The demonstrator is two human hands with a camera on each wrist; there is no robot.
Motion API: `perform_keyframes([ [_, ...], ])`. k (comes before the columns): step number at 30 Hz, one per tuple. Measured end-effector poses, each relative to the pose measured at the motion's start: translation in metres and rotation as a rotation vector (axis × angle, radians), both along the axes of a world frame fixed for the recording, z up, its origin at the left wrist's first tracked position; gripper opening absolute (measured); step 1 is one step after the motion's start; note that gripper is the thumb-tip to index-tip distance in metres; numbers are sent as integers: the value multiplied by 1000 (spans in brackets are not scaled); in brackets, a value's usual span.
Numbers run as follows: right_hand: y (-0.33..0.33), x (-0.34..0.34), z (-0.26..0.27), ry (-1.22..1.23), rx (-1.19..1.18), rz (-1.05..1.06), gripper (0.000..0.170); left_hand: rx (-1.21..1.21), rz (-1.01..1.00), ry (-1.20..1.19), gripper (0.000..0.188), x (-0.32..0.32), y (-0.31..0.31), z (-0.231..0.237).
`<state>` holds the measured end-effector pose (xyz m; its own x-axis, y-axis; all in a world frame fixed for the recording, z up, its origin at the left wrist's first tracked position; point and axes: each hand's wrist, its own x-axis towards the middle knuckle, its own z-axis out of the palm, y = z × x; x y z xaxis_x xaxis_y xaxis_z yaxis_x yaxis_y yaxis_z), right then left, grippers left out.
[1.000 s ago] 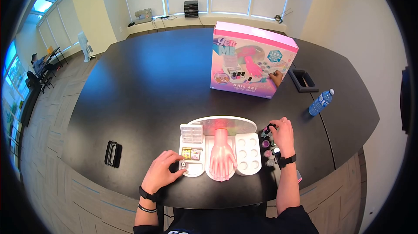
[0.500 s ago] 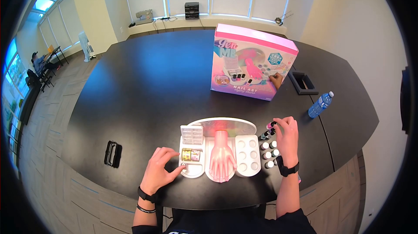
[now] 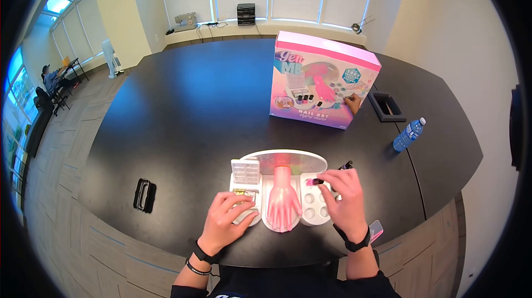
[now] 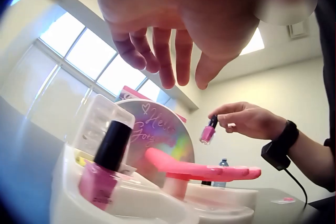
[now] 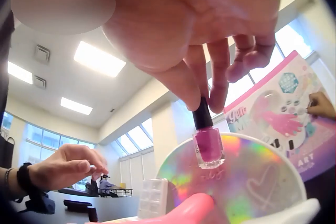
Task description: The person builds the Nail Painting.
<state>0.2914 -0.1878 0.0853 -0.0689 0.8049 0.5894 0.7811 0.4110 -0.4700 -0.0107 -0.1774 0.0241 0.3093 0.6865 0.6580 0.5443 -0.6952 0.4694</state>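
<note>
Thumb and fingers of my right hand pinch the black cap of a magenta polish bottle, held above the white tray's right section with round wells. My left hand, holding nothing, hovers over the tray's left section with relaxed fingers. Below it, in the left wrist view, a pink polish bottle with a black cap stands in that section. The pink model hand lies palm down in the middle, before the rounded holographic panel. My right hand hides most of the other bottles.
Behind the tray stands the large pink box, with a water bottle and a dark square table insert to its right. A black case lies at the left. A clear and pink item is by my right wrist.
My right hand has moved left from the bottle group to the well section, carrying the magenta bottle. My left hand has moved right, over the tray's left section.
</note>
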Motion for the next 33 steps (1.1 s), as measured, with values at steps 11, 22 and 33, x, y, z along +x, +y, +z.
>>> perform_keyframes([
  [11, -10, -46, -15, 63, -80, 268, 26, -58, -100, -53, 52, 31, 2, 11],
  [22, -11, -62, -26, 102, -82, 347, 31, -201, -136, -119, 45, 27, 4, 2],
  [33, -12, -48, -23, 88, -73, 245, 28, -225, -135, -14, 26, -4, 8, 6],
])
